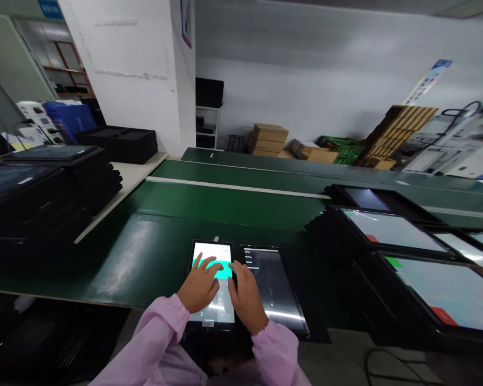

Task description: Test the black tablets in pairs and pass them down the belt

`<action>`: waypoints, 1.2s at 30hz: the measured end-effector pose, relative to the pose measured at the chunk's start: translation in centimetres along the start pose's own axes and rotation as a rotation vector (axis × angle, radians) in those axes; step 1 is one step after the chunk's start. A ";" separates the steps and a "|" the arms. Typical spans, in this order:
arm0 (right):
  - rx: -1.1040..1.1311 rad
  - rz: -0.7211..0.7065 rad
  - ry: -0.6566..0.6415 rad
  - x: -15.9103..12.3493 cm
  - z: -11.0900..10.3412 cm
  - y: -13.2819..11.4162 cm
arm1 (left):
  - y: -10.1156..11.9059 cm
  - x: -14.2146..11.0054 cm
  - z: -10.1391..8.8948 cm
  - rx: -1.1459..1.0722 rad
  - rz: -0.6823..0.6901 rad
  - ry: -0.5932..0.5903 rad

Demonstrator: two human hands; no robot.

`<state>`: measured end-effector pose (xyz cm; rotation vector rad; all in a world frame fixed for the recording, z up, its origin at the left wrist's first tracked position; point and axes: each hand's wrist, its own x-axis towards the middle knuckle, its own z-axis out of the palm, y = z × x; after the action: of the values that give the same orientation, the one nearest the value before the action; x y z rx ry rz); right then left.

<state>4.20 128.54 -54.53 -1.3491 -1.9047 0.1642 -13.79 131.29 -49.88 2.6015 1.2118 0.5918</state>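
Two tablets lie side by side at the near edge of a green bench. The left tablet (pixel 211 252) shows a lit white and teal screen. My left hand (pixel 199 287) rests flat on that screen with its fingers spread, so it is open. My right hand (pixel 246 297) lies over the seam between the two tablets, fingers stretched forward onto the left screen's right edge. The right tablet (pixel 274 287) shows a dark screen with a short white menu at its top left. Both my sleeves are pink.
Black trays with several lit tablets (pixel 390 229) fill the right side. Stacks of black trays (pixel 44 187) stand on the left. The green conveyor belt (pixel 233 206) runs behind. Cardboard boxes (pixel 269 138) and a wooden pallet (pixel 402 128) stand against the far wall.
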 end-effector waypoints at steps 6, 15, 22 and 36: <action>0.020 0.066 -0.009 -0.5 -0.8 -0.2 | -1.1 -2.6 -2.0 -0.029 -0.090 0.153; 0.129 -0.044 -0.130 -1.6 0.1 -5.4 | -1.6 -7.8 -2.1 -0.025 -0.217 0.194; 0.059 0.007 -0.061 -1.0 0.7 -4.0 | -1.9 -8.5 -0.6 -0.086 -0.213 0.129; 0.016 0.128 -0.023 -0.7 1.2 -2.3 | -4.1 -6.5 2.0 -0.639 -0.626 0.470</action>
<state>1.79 127.37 -54.50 -1.4650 -1.8322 0.2596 -19.49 128.84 -54.90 1.4952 1.5342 1.2258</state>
